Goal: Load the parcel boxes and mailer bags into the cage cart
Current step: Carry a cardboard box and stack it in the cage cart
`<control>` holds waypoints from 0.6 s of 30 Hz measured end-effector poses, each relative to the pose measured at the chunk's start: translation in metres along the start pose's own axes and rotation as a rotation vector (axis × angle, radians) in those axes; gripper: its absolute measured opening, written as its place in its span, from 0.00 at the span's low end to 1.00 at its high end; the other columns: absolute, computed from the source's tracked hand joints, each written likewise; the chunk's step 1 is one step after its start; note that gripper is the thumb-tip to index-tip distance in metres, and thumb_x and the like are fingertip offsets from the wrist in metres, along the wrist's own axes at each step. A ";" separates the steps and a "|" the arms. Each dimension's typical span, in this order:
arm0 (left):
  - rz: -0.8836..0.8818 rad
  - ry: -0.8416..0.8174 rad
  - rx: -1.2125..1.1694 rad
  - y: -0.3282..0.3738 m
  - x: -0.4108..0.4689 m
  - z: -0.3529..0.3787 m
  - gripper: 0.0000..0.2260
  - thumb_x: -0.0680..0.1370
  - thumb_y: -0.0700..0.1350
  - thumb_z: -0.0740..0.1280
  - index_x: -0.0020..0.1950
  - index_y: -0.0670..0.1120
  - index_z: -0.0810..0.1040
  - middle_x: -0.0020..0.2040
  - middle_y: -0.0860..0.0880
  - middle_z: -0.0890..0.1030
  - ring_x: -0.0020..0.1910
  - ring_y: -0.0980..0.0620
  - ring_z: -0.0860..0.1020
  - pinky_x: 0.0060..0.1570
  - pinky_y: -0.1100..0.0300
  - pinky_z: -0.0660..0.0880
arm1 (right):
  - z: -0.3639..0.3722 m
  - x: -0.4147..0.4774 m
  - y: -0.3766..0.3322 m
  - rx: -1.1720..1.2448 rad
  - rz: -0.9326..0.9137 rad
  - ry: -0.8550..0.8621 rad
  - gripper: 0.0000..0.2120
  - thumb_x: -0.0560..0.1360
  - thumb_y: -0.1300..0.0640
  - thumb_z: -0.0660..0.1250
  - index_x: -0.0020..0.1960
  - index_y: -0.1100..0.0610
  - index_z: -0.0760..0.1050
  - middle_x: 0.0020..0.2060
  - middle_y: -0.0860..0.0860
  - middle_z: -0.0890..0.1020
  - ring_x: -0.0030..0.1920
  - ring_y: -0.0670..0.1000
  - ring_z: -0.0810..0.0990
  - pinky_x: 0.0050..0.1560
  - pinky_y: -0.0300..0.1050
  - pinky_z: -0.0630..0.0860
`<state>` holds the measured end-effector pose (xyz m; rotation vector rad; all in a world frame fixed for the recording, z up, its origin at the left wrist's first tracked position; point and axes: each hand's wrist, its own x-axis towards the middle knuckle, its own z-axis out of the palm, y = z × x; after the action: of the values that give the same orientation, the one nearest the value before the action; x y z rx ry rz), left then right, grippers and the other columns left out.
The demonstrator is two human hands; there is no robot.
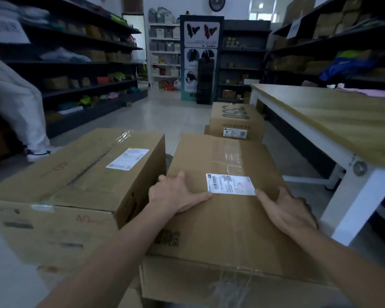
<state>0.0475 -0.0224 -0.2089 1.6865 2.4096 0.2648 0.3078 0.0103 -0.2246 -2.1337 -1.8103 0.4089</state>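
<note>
A brown parcel box [227,218] with a white shipping label [230,184] lies in front of me on top of another cardboard box [187,283]. My left hand [176,194] lies on its top at the left edge, thumb stretched along the top and fingers bent over the side. My right hand [287,210] holds the right edge, thumb on top near the label and fingers wrapped down the side. A larger taped parcel box [76,185] with its own label stands just to the left. No cage cart or mailer bags are in view.
A brown shoe box [236,117] stands on the floor ahead. A long wooden table [320,121] with white legs runs along the right. A person's white trouser leg [16,103] stands at the left. Dark stocked shelves [87,63] line both walls, with an aisle of floor between.
</note>
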 end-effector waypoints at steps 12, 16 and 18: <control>-0.060 -0.006 0.025 0.020 -0.017 -0.274 0.52 0.60 0.85 0.54 0.79 0.60 0.57 0.74 0.41 0.70 0.72 0.40 0.69 0.66 0.44 0.71 | -0.210 -0.012 -0.148 0.048 0.042 -0.012 0.43 0.72 0.25 0.54 0.72 0.57 0.65 0.67 0.63 0.73 0.67 0.63 0.71 0.63 0.54 0.69; -0.070 -0.043 0.021 0.027 -0.035 -0.367 0.50 0.63 0.83 0.57 0.80 0.58 0.56 0.74 0.44 0.70 0.71 0.42 0.70 0.65 0.46 0.72 | -0.296 -0.024 -0.195 0.047 0.022 -0.061 0.40 0.74 0.28 0.53 0.72 0.58 0.66 0.65 0.62 0.73 0.66 0.62 0.71 0.61 0.54 0.70; -0.062 -0.043 0.009 0.037 -0.043 -0.409 0.49 0.65 0.82 0.58 0.80 0.58 0.56 0.73 0.45 0.71 0.71 0.42 0.70 0.65 0.46 0.72 | -0.342 -0.029 -0.215 0.063 0.021 -0.059 0.39 0.74 0.27 0.53 0.70 0.57 0.66 0.64 0.62 0.74 0.65 0.62 0.71 0.57 0.54 0.70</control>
<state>-0.0086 -0.0664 0.1978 1.6012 2.4305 0.2069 0.2504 -0.0035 0.1761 -2.1202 -1.7834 0.5322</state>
